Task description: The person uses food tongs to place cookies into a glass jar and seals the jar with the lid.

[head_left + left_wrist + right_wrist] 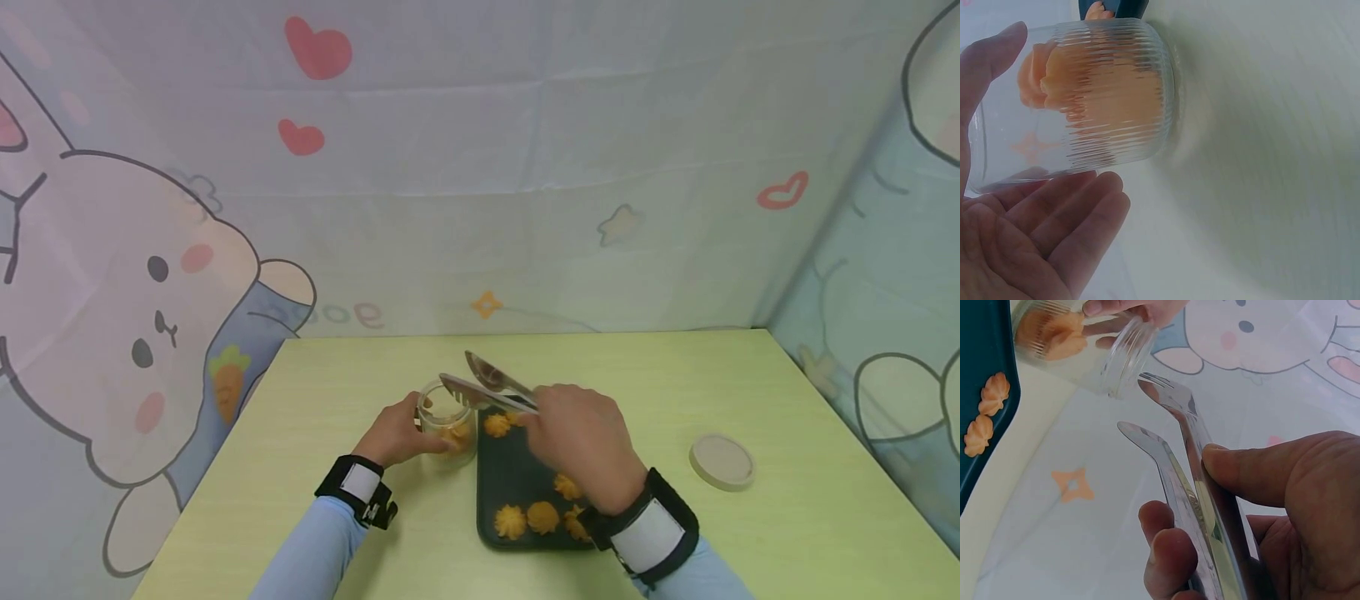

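My left hand (pixel 393 429) holds a ribbed glass jar (pixel 467 448) upright on the table, thumb on one side and fingers on the other. Orange-yellow piped cookies (pixel 1113 94) lie in its lower part, and its mouth is uncovered. In my right hand (pixel 588 442) is a pair of metal tongs (pixel 1200 481), gripped between thumb and fingers. The tong tips, one of them fork-shaped, stand apart above the jar's rim with nothing between them. A dark green tray (pixel 517 479) sits just right of the jar, carrying several more cookies (pixel 543 517); my right hand hides part of it.
On the right side of the table lies a round pale lid (pixel 722 462). The light yellow table (pixel 360 367) ends at a cartoon-printed cloth backdrop (pixel 450 167), which also runs along the right side.
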The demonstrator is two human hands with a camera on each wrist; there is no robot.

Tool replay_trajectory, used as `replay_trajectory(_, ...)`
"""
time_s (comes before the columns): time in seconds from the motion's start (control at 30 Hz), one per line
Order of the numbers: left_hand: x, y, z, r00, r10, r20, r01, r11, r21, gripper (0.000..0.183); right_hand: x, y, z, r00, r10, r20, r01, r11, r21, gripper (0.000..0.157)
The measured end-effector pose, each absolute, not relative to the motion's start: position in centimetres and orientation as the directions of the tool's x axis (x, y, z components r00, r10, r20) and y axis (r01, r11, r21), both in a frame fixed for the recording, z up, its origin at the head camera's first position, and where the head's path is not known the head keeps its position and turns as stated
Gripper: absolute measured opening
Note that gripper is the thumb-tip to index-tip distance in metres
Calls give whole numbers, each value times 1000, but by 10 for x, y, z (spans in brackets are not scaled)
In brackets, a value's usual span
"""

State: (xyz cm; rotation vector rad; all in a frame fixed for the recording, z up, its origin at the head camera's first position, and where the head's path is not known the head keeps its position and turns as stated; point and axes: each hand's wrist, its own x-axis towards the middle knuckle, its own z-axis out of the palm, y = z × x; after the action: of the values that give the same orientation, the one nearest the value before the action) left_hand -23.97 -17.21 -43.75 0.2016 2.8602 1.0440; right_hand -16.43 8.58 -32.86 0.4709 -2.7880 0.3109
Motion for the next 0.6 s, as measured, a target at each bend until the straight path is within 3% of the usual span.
replay_trajectory(0.6,-239,-169,-431,-985,155,-69,81,788,610,80,-157,116,-339,-946,-216,240,-269,939,-214,35)
